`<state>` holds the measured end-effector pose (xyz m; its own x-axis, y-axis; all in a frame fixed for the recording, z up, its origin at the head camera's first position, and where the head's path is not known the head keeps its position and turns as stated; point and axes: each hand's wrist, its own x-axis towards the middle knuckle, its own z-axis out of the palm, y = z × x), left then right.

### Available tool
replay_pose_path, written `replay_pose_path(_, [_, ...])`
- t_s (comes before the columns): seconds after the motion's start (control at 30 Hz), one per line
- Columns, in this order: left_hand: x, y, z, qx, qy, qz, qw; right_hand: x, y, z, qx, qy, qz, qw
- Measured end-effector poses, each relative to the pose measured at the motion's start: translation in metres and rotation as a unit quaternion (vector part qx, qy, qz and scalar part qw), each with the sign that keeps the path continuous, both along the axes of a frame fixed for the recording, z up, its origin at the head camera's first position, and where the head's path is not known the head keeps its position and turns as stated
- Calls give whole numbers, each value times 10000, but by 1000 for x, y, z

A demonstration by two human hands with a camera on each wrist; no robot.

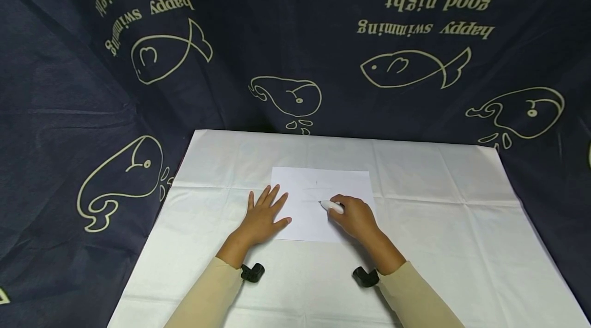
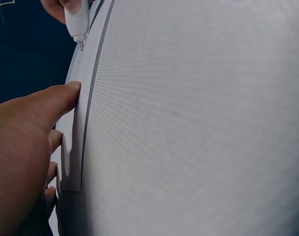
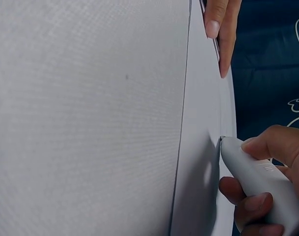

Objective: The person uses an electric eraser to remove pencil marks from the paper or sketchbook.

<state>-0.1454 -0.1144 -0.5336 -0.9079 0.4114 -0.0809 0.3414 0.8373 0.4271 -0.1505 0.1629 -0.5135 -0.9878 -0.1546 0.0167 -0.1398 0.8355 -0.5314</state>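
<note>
A sheet of white paper (image 1: 309,228) lies on the cloth-covered table and carries a few faint, thin marks. My left hand (image 1: 259,221) rests with spread fingers on the paper's left edge. My right hand (image 1: 357,217) grips a thick white pen-shaped tool (image 1: 331,206) over the sheet's right half, tip pointing left. In the right wrist view this tool (image 3: 259,184) has a rounded body, small ridges and a short dark tip at the paper. The left wrist view shows the tool's narrow nose (image 2: 79,39) beyond my left thumb (image 2: 66,96). Its exact kind is unclear.
White creased cloth (image 1: 438,246) covers the table. A dark blue curtain (image 1: 295,25) with fish and whale drawings hangs behind and beside it. Small black devices (image 1: 253,272) sit at both wrists, next to beige sleeves (image 1: 205,297).
</note>
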Motion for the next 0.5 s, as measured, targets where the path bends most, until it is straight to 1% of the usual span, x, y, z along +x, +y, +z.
replay_pose_path(0.1, [0,0,0,-7,-6,-7,10000,0,0,0,2,-7,14,10000])
replay_pose_path(0.3, [-1,0,-1,-1,-42,-12,10000,0,0,0,34,-31,-81,10000])
replay_pose_path(0.5, [-1,0,0,-36,-53,-6,10000,0,-1,1,21,-137,71,9999])
